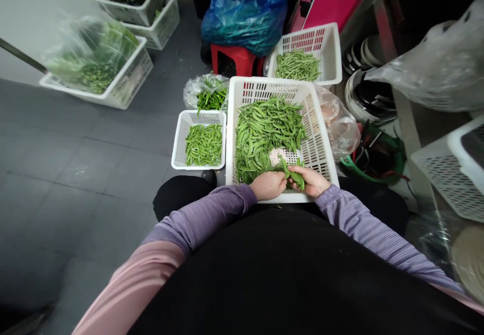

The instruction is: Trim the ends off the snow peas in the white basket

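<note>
Held pods: a few flat green pods (297, 180) in the right hand (310, 181), over the near end of the large basket (231, 123).
Long axis: the upper pod runs steeply, its tip up and slightly left; the lower one slants down to the right, towards the near rim.
Pod form: broad, flattened, gently curved, with tapered ends; skin smooth and mid-green.
Right hand: thumb and fingers closed round the pods.
Left hand (268, 185): fingers curled in and drawn together, tips against the pods; possibly pinching an edge, though the knuckles hide the contact.
Pod heap (270, 123): flat pods at mixed angles, along the left and far parts of the large basket.
Large basket: white, plastic-looking, rectangular, slotted walls; long axis runs away from the body.
Pale patch (278, 156): pinkish-white, speckled, between heap and hands.
Small basket (176, 143): white, perforated, just left of the large one; holds smaller green pods (204, 145).
Back basket (333, 48): white, slotted, beyond the large one; slender green beans (297, 65) inside.
Blue bag (245, 12): thin, crinkled, glossy, on a red stool (240, 60).
</note>
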The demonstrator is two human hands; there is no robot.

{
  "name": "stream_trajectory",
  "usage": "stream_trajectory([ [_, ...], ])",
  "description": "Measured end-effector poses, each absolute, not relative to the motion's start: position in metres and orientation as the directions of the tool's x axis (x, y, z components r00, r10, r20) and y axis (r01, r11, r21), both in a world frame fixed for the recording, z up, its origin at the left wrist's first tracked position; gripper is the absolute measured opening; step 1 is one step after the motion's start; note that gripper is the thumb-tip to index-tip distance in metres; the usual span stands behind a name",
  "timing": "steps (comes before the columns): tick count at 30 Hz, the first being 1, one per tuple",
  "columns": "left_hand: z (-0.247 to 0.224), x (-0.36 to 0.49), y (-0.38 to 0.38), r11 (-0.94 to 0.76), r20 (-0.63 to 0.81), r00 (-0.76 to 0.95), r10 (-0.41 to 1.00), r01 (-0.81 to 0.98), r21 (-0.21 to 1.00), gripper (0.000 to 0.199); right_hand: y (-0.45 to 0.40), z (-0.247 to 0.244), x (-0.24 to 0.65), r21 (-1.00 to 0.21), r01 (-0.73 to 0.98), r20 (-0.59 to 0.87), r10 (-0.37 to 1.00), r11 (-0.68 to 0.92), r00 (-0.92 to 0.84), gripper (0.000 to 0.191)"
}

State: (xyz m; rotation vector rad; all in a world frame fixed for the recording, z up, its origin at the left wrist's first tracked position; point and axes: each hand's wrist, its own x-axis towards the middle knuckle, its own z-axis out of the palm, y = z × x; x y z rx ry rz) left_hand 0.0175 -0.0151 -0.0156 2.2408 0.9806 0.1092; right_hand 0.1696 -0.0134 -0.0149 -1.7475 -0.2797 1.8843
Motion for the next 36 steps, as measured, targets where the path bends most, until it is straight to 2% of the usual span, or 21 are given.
stream_trajectory([
  [4, -0.016, 0.015, -0.014, -0.518, -0.17, 0.707, 0.687, 0.64, 0.567, 0.029, -0.017, -0.009, 0.16, -0.548, -0.269, -0.828, 0.559, -0.792, 0.041, 0.017],
  [8, -0.013, 0.013, -0.012, -0.49, -0.137, 0.676, 0.724, 0.644, 0.587, 0.028, -0.016, 0.0, 0.149, -0.585, -0.354, -0.799, 0.595, -0.73, 0.092, 0.019],
  [13, -0.01, 0.012, -0.012, -0.539, -0.104, 0.692, 0.714, 0.638, 0.55, 0.03, -0.015, 0.005, 0.144, -0.582, -0.392, -0.8, 0.588, -0.712, 0.121, 0.021],
  [17, -0.005, 0.013, -0.016, -0.62, -0.117, 0.748, 0.653, 0.617, 0.485, 0.029, -0.021, 0.002, 0.154, -0.542, -0.329, -0.822, 0.569, -0.773, 0.018, 0.018],
  [20, 0.0, 0.012, -0.017, -0.644, -0.112, 0.786, 0.608, 0.571, 0.51, 0.026, -0.031, 0.002, 0.164, -0.495, -0.249, -0.829, 0.538, -0.832, -0.149, 0.014],
  [22, -0.001, 0.008, -0.01, -0.606, -0.113, 0.753, 0.649, 0.6, 0.522, 0.026, -0.039, 0.006, 0.171, -0.493, -0.225, -0.814, 0.537, -0.84, -0.223, 0.011],
  [26, -0.009, -0.003, 0.013, -0.35, -0.211, 0.478, 0.852, 0.822, 0.449, 0.029, -0.051, 0.016, 0.185, -0.494, -0.271, -0.801, 0.554, -0.826, -0.227, 0.005],
  [28, -0.012, -0.006, 0.017, -0.301, -0.267, 0.438, 0.858, 0.851, 0.43, 0.029, -0.055, 0.018, 0.191, -0.481, -0.29, -0.812, 0.545, -0.827, -0.209, 0.004],
  [30, -0.013, -0.004, 0.013, -0.342, -0.267, 0.48, 0.835, 0.834, 0.432, 0.029, -0.057, 0.017, 0.195, -0.462, -0.288, -0.826, 0.525, -0.839, -0.204, 0.005],
  [33, -0.009, 0.002, -0.004, -0.512, -0.128, 0.623, 0.771, 0.728, 0.456, 0.049, -0.06, 0.013, 0.198, -0.442, -0.265, -0.838, 0.5, -0.857, -0.217, 0.008],
  [34, -0.007, 0.004, -0.008, -0.583, -0.08, 0.681, 0.728, 0.676, 0.451, 0.05, -0.061, 0.012, 0.198, -0.44, -0.248, -0.839, 0.494, -0.863, -0.228, 0.009],
  [36, -0.005, 0.006, -0.014, -0.694, -0.053, 0.778, 0.626, 0.586, 0.419, 0.037, -0.061, 0.01, 0.199, -0.45, -0.171, -0.84, 0.48, -0.877, -0.252, 0.012],
])
